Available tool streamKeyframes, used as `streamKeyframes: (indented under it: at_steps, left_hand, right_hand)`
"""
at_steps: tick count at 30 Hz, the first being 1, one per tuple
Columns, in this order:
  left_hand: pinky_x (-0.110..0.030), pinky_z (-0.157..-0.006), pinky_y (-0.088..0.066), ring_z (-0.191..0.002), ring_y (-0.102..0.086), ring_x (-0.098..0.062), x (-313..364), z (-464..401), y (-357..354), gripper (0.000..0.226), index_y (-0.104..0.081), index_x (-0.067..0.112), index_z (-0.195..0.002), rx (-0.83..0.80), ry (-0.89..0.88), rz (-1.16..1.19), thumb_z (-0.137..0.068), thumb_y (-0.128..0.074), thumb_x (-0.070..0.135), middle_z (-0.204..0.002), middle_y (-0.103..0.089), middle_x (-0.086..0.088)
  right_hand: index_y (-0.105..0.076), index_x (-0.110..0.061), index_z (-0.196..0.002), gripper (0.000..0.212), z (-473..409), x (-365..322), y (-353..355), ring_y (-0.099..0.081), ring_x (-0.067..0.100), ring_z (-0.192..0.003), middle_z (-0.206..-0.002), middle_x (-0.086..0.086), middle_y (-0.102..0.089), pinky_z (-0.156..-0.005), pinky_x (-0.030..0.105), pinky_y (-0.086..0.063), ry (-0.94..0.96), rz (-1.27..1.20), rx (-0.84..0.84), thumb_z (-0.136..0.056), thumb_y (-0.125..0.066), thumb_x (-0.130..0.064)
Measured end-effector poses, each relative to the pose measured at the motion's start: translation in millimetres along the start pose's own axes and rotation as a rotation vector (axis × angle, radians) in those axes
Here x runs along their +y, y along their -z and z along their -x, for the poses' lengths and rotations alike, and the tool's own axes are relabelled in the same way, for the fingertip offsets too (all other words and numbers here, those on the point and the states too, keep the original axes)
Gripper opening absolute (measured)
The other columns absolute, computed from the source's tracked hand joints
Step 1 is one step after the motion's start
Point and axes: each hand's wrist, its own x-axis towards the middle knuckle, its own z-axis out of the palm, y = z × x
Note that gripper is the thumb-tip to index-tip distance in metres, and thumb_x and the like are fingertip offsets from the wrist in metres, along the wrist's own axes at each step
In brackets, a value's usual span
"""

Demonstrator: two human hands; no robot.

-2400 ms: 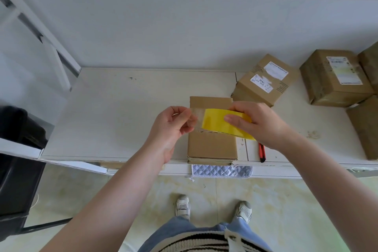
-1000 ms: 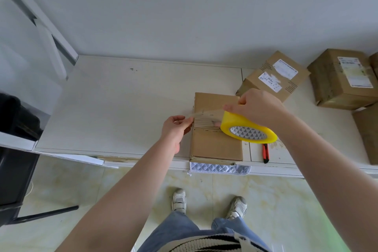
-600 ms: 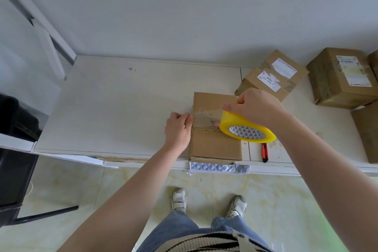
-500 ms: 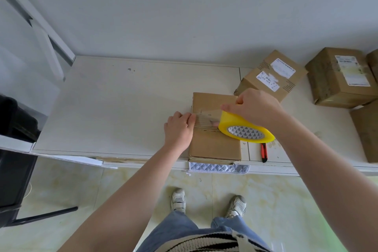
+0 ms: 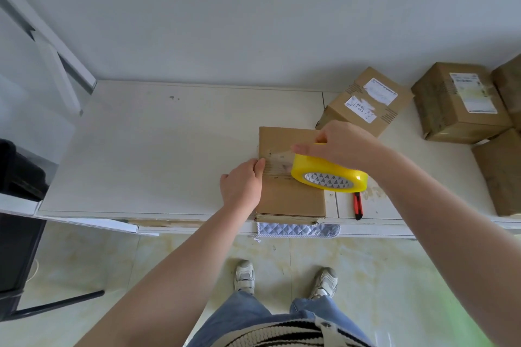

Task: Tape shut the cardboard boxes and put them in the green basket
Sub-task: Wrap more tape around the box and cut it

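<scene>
Left hand [image 5: 242,186] lies at the left edge of the cardboard box [image 5: 290,194], fingertips pressing the free tape end down onto the box's top-left rim; 2.4 s ago it was pinching that end up in the air, so the strip is now anchored. Fingers look fairly straight, pressing rather than gripping. Right hand [image 5: 342,146] grips the yellow tape roll [image 5: 329,172], fingers curled over its top, roll tilted low over the box's right half; earlier it was held higher, clear of the box. A clear strip of tape [image 5: 277,162] runs taut between the 2 hands across the top.

Box sits at the table's [image 5: 158,149] front edge. Red utility knife [image 5: 358,205] lies just right of it. 4 more boxes at right: the nearest labelled box [image 5: 366,104], 3 beyond. Green basket not in view.

Judgement: first strip half laid; pull-across, cut, then basket remain.
</scene>
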Motion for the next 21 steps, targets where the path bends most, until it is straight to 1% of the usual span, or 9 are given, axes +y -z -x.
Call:
streamKeyframes:
  at_steps: [2,5,7,9,13,16,21]
  left_hand:
    - [-0.034,-0.072,-0.026,-0.069,-0.048,-0.023,-1,1,0,0.044,-0.034,0.023,-0.066,0.054,-0.02,-0.001,-0.105,-0.026,0.04,-0.064,-0.045,0.005]
    - [-0.036,-0.074,-0.031,-0.063,-0.045,-0.024,1,3,0,0.043,-0.031,0.023,-0.064,0.116,-0.046,-0.004,-0.104,-0.031,0.037,-0.062,-0.041,0.004]
    - [-0.037,-0.076,-0.033,-0.062,-0.046,-0.024,3,2,0,0.042,-0.031,0.023,-0.064,0.12,-0.052,-0.007,-0.104,-0.033,0.037,-0.062,-0.041,0.004]
    - [-0.038,-0.077,-0.034,-0.063,-0.047,-0.025,4,3,0,0.043,-0.03,0.023,-0.064,0.115,-0.049,-0.016,-0.104,-0.033,0.037,-0.063,-0.042,0.004]
    - [-0.038,-0.078,-0.034,-0.064,-0.048,-0.025,5,3,0,0.043,-0.03,0.022,-0.063,0.116,-0.048,-0.037,-0.104,-0.033,0.037,-0.062,-0.043,0.004]
    - [-0.037,-0.078,-0.034,-0.064,-0.047,-0.026,6,4,0,0.043,-0.031,0.022,-0.063,0.113,-0.046,-0.042,-0.104,-0.035,0.037,-0.062,-0.043,0.004]
    - [-0.038,-0.079,-0.036,-0.065,-0.046,-0.025,7,6,0,0.045,-0.028,0.023,-0.062,0.108,-0.04,-0.024,-0.104,-0.033,0.038,-0.061,-0.04,0.004]
  right_hand:
    - [-0.033,-0.016,-0.055,0.067,2,11,6,-0.025,0.014,-0.044,-0.05,-0.002,-0.025,-0.048,0.028,-0.021,0.035,0.003,-0.018,-0.075,-0.054,-0.076]
    - [-0.035,-0.016,-0.053,0.068,5,24,6,-0.029,0.012,-0.042,-0.048,-0.004,-0.029,-0.046,0.026,-0.024,0.022,0.114,0.027,-0.073,-0.055,-0.077]
    - [-0.035,-0.018,-0.052,0.067,5,29,4,-0.03,0.011,-0.042,-0.047,-0.006,-0.031,-0.045,0.025,-0.024,-0.002,0.146,0.052,-0.072,-0.057,-0.078]
    - [-0.034,-0.018,-0.054,0.068,3,33,1,-0.032,0.011,-0.043,-0.049,-0.005,-0.032,-0.045,0.026,-0.026,-0.018,0.156,0.037,-0.071,-0.056,-0.08]
    - [-0.04,-0.015,-0.056,0.07,-5,40,-4,-0.04,0.013,-0.045,-0.05,-0.003,-0.039,-0.046,0.026,-0.031,-0.065,0.172,0.018,-0.069,-0.054,-0.083]
    - [-0.047,-0.013,-0.06,0.071,-11,49,-7,-0.049,0.015,-0.05,-0.054,-0.002,-0.047,-0.049,0.027,-0.037,-0.133,0.244,-0.021,-0.068,-0.056,-0.083]
    - [-0.05,-0.011,-0.059,0.069,-18,71,-32,-0.05,0.017,-0.052,-0.054,0.0,-0.048,-0.053,0.028,-0.04,-0.201,0.155,-0.088,-0.071,-0.059,-0.078]
